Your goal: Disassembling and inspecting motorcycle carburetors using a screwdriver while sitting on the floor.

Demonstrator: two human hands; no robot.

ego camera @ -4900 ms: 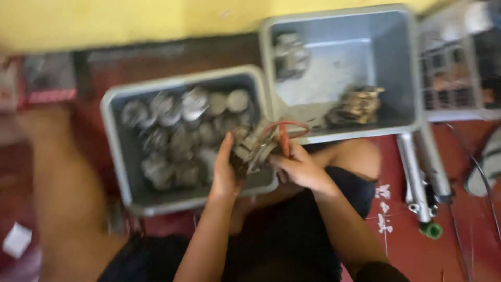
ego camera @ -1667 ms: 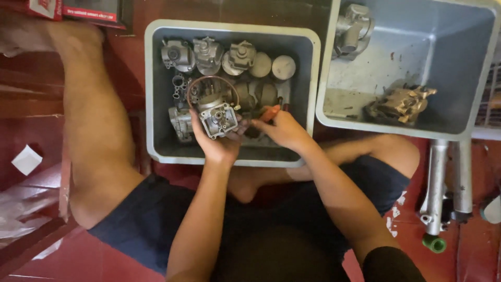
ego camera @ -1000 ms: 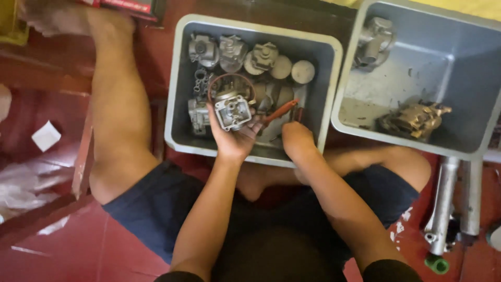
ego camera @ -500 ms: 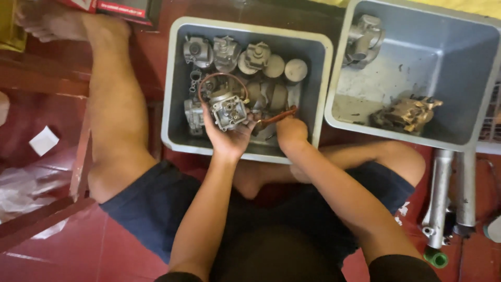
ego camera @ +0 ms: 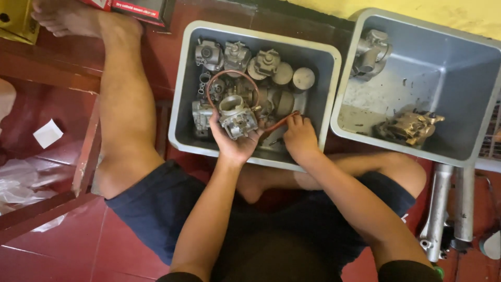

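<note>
Cupped in my left hand [ego camera: 235, 143], fingers wrapped up around its sides, sits a small grey metal carburetor [ego camera: 237, 117], held just above the near part of the left grey bin [ego camera: 180, 112], a little left of the frame's centre. A thin reddish hose [ego camera: 229, 73] loops up from it in an arc over the parts behind. My right hand [ego camera: 300, 138] is just beside it to the right, fingers pinched narrow on the end of a slim red-handled tool [ego camera: 279, 124] that slants down-left toward the carburetor; its tip is hidden among the parts, so I cannot tell what it touches.

Nearer to me, at the bottom of the frame, are my dark shorts [ego camera: 156, 209] and folded legs on the red tiled floor [ego camera: 62, 250]. My left leg [ego camera: 122, 99] stretches up the left side of the frame, close beside the bin.

Beyond my hands, the left bin holds more carburetors and round metal caps [ego camera: 302, 78], packed close along its far wall. To the right, touching or nearly touching it, stands a second grey bin [ego camera: 469, 62], with one brownish carburetor body [ego camera: 409, 128] near its front and another grey one [ego camera: 370, 49] in its far left corner. Two metal tubes [ego camera: 449, 203] lie on the floor at lower right. Crumpled plastic [ego camera: 21, 183] lies at far left.
</note>
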